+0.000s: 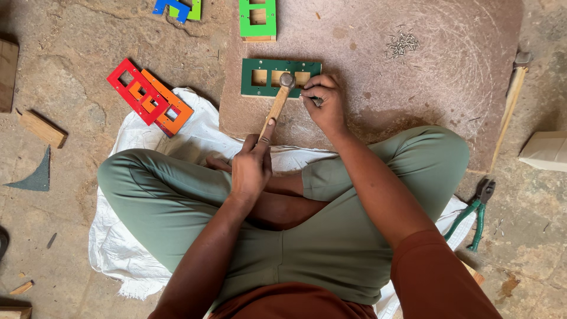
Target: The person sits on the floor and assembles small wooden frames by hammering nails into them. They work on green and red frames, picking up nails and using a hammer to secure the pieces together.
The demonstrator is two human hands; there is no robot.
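Observation:
My left hand (251, 168) grips the wooden handle of a small hammer (277, 103); its metal head rests over a dark green frame plate (254, 90) with rectangular openings. That plate lies on a flat stone slab (413, 88). My right hand (325, 100) sits at the plate's right end, fingertips pinched on a small dark piece, probably a nail. I sit cross-legged in green trousers on a white cloth (136, 142).
A pile of small nails (403, 44) lies on the slab. Red and orange frames (150, 97) lie to the left, a bright green frame (257, 20) and blue one (171, 7) beyond. Green-handled pliers (477, 212) lie at right, wood scraps (42, 128) at left.

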